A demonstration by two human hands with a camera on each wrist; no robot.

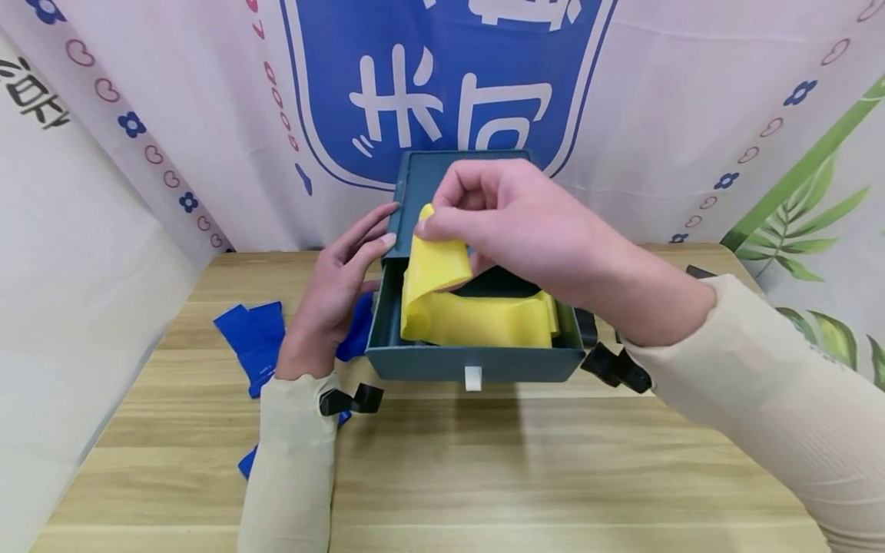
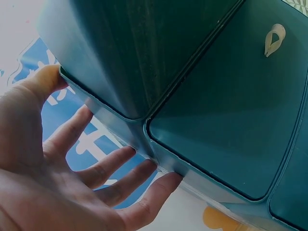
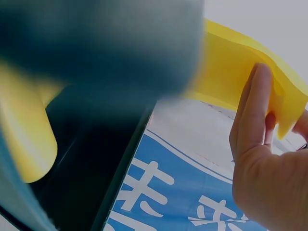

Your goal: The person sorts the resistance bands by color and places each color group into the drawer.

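My right hand [image 1: 525,223] pinches one end of a yellow resistance band [image 1: 442,265] between thumb and fingers, above a pulled-out drawer [image 1: 415,365]. From there the band curls down into the drawer, where more of it lies along the front. In the right wrist view, the band [image 3: 226,67] stretches from the drawer to my right hand [image 3: 269,159]. My left hand [image 1: 332,284] rests against the left side of the dark teal drawer box [image 1: 418,173]. In the left wrist view, its fairly straight fingers [image 2: 118,161] touch the box's side, and its thumb meets the drawer's edge.
Several blue strips [image 1: 252,338] lie on the wooden table [image 1: 429,476] to the left, some partly behind the left arm. A white pull loop [image 1: 473,378] hangs on the drawer front. Behind the box hangs a printed curtain [image 1: 664,115].
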